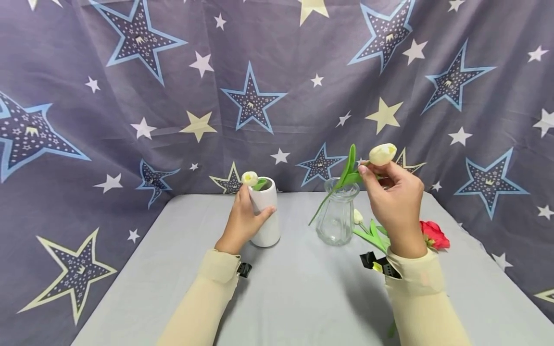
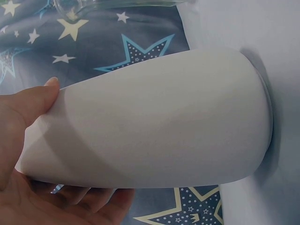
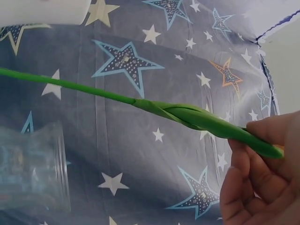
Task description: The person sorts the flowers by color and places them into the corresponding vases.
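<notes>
A tall white vase (image 1: 269,221) stands upright on the table, and my left hand (image 1: 244,221) grips its side, thumb and fingers round it near the top. One cream tulip (image 1: 249,178) sits in that vase, its bloom above the rim and its stem hidden inside. Raised at the right, my right hand (image 1: 398,206) pinches another cream tulip (image 1: 383,154) just below the bloom. Its green stem (image 3: 84,86) slants down and left, overlapping a clear glass vase (image 1: 336,216) in the head view. In the right wrist view, the fingers hold it at the leaves (image 3: 201,119).
Beside the glass vase lies a third cream tulip (image 1: 358,216) with green leaves, partly hidden by my right arm. A red flower (image 1: 434,235) lies behind my right wrist. The grey table (image 1: 303,298) ends at a star-patterned curtain (image 1: 277,57).
</notes>
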The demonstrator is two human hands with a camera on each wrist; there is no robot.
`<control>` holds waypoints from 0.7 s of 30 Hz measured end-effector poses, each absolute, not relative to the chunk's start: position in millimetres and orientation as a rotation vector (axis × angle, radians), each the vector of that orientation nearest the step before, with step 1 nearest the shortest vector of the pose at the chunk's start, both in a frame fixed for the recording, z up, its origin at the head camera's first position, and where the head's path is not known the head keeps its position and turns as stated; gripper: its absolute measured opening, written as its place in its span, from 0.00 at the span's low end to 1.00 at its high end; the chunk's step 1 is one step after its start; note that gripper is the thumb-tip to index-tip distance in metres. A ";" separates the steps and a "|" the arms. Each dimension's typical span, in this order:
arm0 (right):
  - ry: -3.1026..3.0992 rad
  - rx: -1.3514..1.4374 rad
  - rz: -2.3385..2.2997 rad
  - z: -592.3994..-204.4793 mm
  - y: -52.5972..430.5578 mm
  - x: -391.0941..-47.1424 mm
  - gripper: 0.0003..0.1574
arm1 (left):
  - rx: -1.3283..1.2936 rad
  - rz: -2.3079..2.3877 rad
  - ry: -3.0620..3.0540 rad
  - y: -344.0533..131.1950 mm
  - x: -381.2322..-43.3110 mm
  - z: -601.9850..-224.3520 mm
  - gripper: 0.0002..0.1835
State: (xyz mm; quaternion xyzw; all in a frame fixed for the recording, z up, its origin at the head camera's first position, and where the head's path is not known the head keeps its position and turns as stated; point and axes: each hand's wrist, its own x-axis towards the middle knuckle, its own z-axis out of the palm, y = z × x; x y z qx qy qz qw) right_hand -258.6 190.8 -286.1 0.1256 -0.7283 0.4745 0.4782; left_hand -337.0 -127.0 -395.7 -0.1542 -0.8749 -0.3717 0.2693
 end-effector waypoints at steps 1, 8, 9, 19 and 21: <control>-1.768 0.308 1.161 -285.4 189.2 -258.0 0.06 | -0.418 -1.001 -2.359 -126.6 -337.0 -396.3 0.46; -1.707 0.330 1.218 -271.5 173.2 -243.8 0.08 | -0.427 -1.014 -2.359 -123.5 -335.0 -396.0 0.46; -1.699 0.333 1.226 -269.8 171.3 -241.9 0.08 | -0.425 -1.014 -2.359 -123.3 -335.1 -395.9 0.46; -1.661 0.375 1.225 -278.1 172.8 -252.9 0.09 | -0.404 -1.009 -2.362 -124.5 -336.1 -395.8 0.45; -1.633 0.402 1.238 -280.4 174.1 -256.4 0.10 | -0.408 -1.006 -2.358 -125.1 -335.7 -395.7 0.45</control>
